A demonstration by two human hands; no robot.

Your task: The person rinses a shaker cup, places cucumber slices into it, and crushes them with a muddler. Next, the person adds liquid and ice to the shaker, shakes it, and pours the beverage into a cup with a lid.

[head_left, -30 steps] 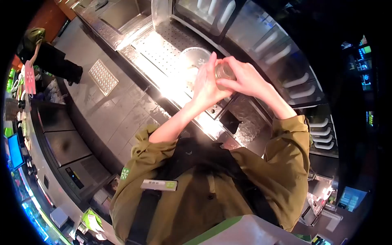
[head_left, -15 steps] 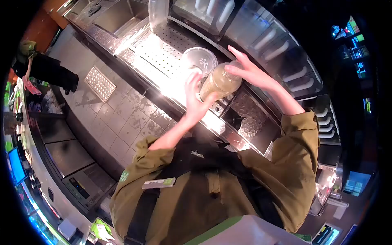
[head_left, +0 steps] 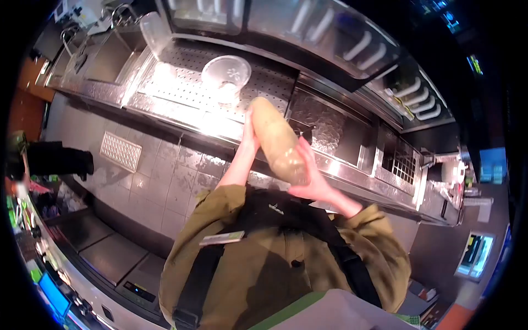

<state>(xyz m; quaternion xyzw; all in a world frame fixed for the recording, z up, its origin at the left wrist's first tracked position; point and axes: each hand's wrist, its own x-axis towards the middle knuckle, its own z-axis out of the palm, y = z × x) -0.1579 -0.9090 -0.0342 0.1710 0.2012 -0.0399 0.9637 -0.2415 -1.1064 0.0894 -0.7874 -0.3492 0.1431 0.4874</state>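
Observation:
A drink shaker (head_left: 275,137), see-through and filled with a pale beige liquid, is held tilted in front of my body, over the counter's front edge. My left hand (head_left: 251,131) is wrapped along its upper left side. Around its lower right end, by the narrower part, my right hand (head_left: 314,179) closes with the fingers on the side. A round translucent lid or tub (head_left: 226,71) with a white snowflake-like mark lies on the perforated drain tray (head_left: 187,60), beyond my left hand. Glare washes out the area just below it.
A clear pitcher (head_left: 156,34) stands at the tray's left end, beside the sink (head_left: 113,58). An ice bin (head_left: 327,129) is sunk into the counter at the right. Handled containers (head_left: 366,58) line the back. Another person's dark-clothed legs (head_left: 60,158) show at far left.
The shaker has gone from standing near the tray to being lifted and tilted towards me. My right hand has shifted from its top to its lower end. The view has turned.

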